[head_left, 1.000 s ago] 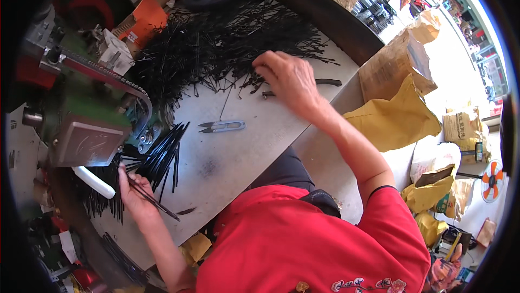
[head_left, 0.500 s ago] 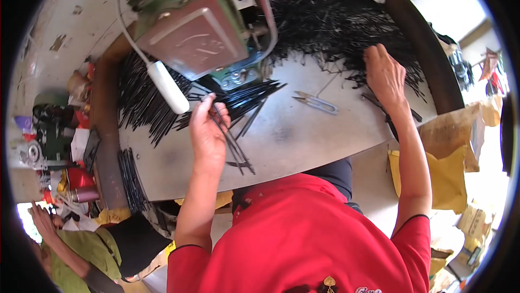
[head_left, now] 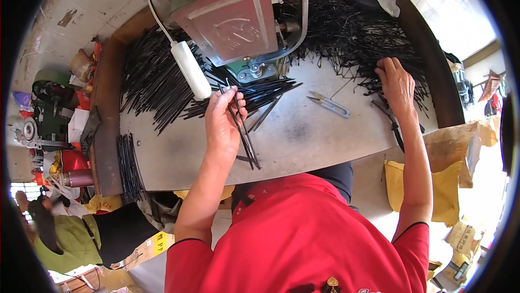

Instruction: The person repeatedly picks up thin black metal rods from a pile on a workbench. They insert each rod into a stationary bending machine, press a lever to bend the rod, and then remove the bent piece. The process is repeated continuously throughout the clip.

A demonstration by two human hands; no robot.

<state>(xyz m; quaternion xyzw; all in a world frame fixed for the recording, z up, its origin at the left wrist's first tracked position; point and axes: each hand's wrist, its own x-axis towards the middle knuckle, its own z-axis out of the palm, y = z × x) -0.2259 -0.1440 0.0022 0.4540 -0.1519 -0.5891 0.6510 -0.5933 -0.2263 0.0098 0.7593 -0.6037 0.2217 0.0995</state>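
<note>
Strips, thin and black, are poking out of the left hand.
Its fingers are pinching them tight, left on the pale table. Clippers are lying farther right. At far right, the right hand is bending beside a tangled pile; I cannot tell if it is gripping anything.

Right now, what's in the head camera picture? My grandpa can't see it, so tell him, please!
A person's left hand holds thin black strips near a green machine, and their right hand is at the edge of a tangled black pile. Small snips lie on the grey table between the hands.
</note>
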